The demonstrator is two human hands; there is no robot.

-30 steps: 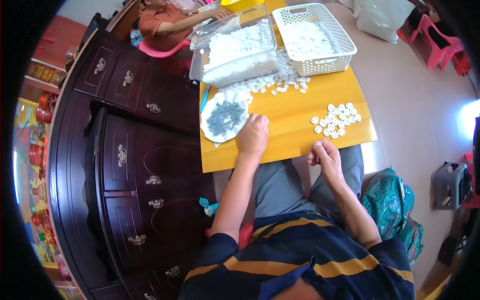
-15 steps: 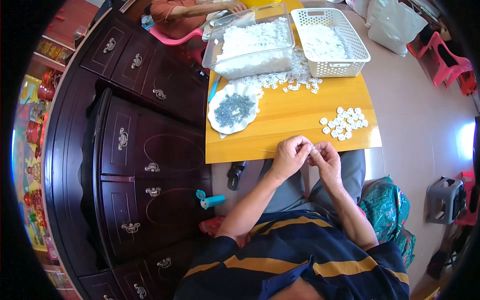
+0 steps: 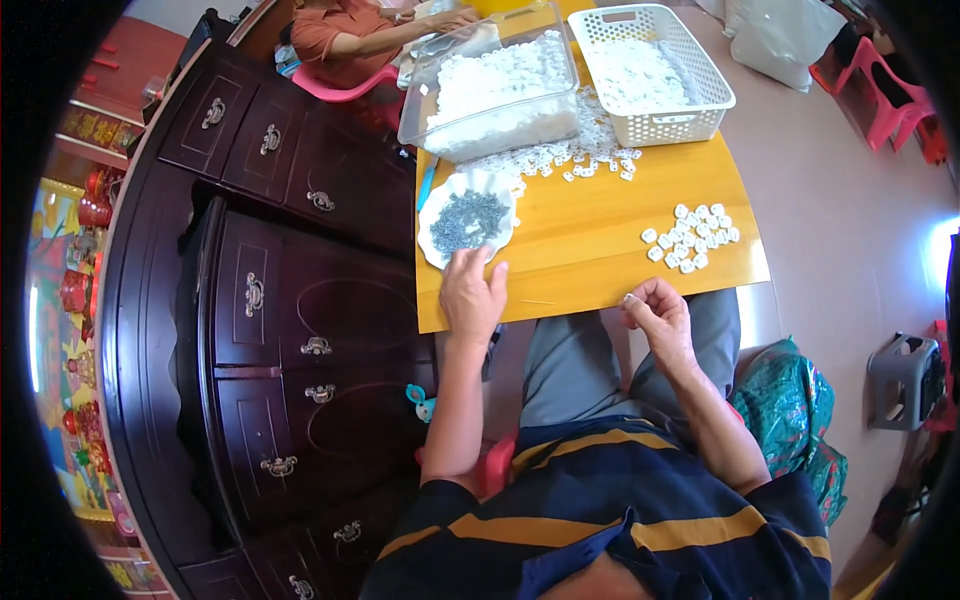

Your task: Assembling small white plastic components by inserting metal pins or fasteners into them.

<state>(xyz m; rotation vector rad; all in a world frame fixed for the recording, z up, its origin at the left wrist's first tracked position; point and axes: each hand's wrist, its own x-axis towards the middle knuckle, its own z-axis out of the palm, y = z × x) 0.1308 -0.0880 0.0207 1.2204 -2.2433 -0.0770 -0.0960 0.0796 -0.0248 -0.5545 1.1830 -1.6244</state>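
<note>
My left hand (image 3: 471, 293) reaches to the near edge of a white scalloped dish (image 3: 430, 243), its thumb apart from the fingers. Small dark grey metal pieces (image 3: 463, 215), too fine to name exactly, lie heaped in that dish. Over the table's front edge, my right hand (image 3: 661, 320) pinches a small white plastic piece (image 3: 628, 298) between thumb and fingertips. Beyond it, a loose group of small white plastic pieces (image 3: 684, 251) with holes rests on the yellow wooden table (image 3: 570, 235).
A clear plastic bin (image 3: 500, 125) and a white perforated basket (image 3: 668, 128), both full of white pieces, stand at the back. More pieces are scattered before them. A dark cabinet (image 3: 310, 260) borders the left side. Another person (image 3: 350, 35) sits at the far left.
My left hand has left my right hand and moved left to the dish. My right hand stays near the table edge, with the small white piece now showing at its fingertips.
</note>
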